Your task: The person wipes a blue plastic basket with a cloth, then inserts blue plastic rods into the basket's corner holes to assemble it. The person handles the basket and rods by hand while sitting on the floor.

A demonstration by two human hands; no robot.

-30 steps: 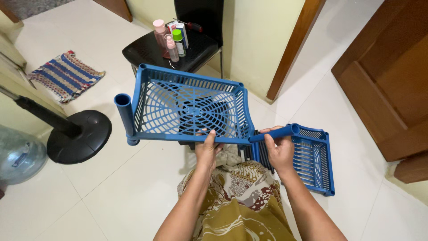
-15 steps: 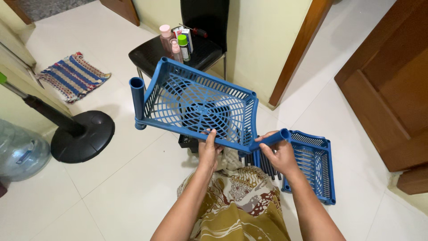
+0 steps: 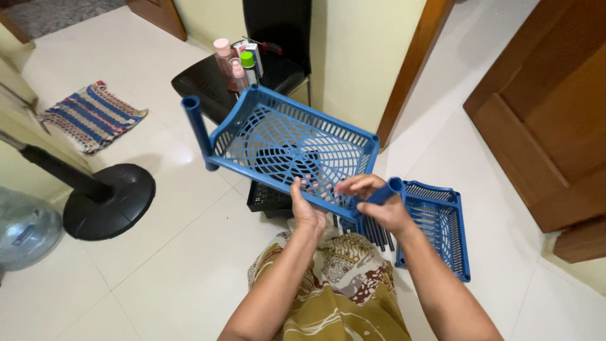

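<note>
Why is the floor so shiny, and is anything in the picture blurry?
Head view: the white tile floor mirrors soft light, with a bright patch near the fan base, which casts a faint shadow; the blue basket and the left hand look sharp, the right hand only slightly soft; straight edges like the door frame lean outward, a wide-lens effect.

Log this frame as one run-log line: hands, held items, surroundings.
left hand: grips near edge of tilted blue tray | right hand: wrapped around blue tube at tray corner | floor: second blue tray, dark tubes
</note>
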